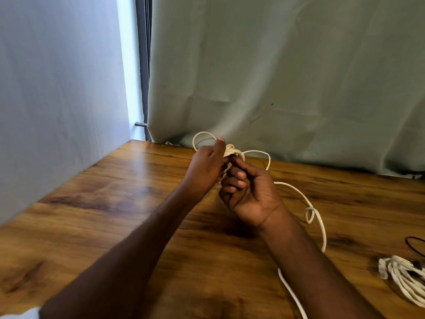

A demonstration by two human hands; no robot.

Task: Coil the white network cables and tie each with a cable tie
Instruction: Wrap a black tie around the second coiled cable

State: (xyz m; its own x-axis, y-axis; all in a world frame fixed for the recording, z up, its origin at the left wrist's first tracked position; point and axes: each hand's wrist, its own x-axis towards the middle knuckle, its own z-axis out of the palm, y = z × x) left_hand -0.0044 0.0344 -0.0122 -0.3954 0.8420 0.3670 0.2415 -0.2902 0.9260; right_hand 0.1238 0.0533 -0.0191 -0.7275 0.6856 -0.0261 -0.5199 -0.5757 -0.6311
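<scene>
Above the middle of the wooden table (138, 203), both hands hold a small bundle of white cable (231, 150). My left hand (204, 171) grips the bundle from the left, thumb raised over it. My right hand (246, 192) has its fingers curled and pinches something small and dark at the bundle; what it is cannot be told. Loose loops stick out above and to the right. The cable's free length (319, 219) trails right and down across the table, past my right forearm, with a small twist in it.
Another white cable bundle (404, 275) lies at the table's right edge, with a thin dark loop (414, 245) just above it. A pale green curtain (287, 77) hangs behind the table. A light wall (57, 88) borders the left side.
</scene>
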